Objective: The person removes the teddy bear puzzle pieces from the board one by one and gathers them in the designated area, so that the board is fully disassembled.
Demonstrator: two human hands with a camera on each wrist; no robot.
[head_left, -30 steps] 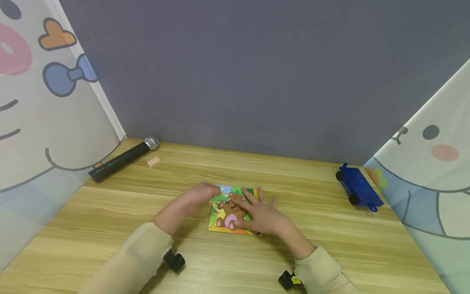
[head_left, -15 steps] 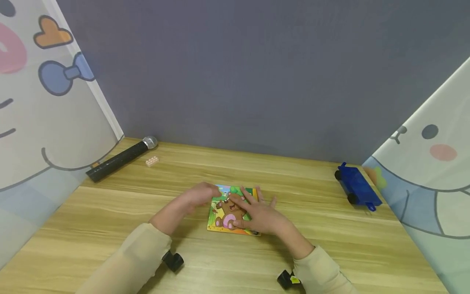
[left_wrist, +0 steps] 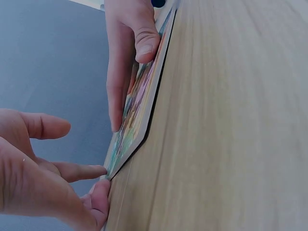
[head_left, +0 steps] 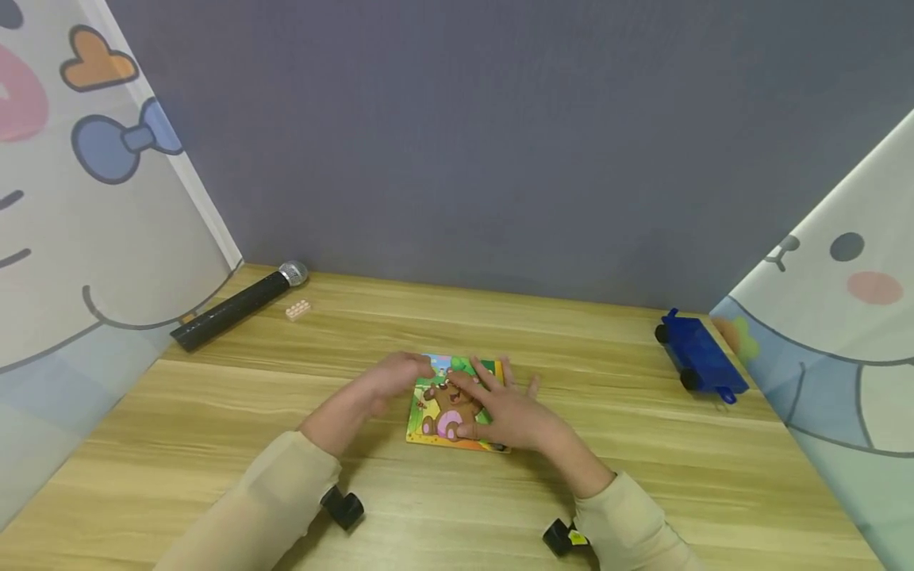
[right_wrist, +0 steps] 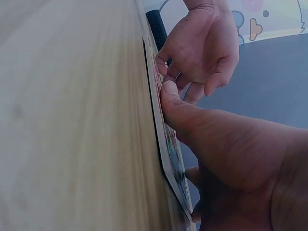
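Observation:
A thin square picture board (head_left: 448,423) with a cartoon brown bear lies flat on the table, partly covered by my hands. My right hand (head_left: 520,417) rests on its right half with the fingers spread, some reaching past the right edge. At the upper left corner is my left hand (head_left: 391,379). In the left wrist view, a straight finger (left_wrist: 82,172) of the left hand touches the board's corner, its thumb stands apart, and a bent finger rests at the edge. The right wrist view shows the right thumb (right_wrist: 169,91) pressing on the board's face.
A black microphone (head_left: 232,309) with a silver head lies at the back left, beside a small pink studded brick (head_left: 297,309). A blue toy wagon (head_left: 703,355) stands at the right. A grey wall (head_left: 485,159) rises behind the wooden table (head_left: 443,507).
The view shifts slightly. Both hands keep their places on the board, and no object visibly moves on the table.

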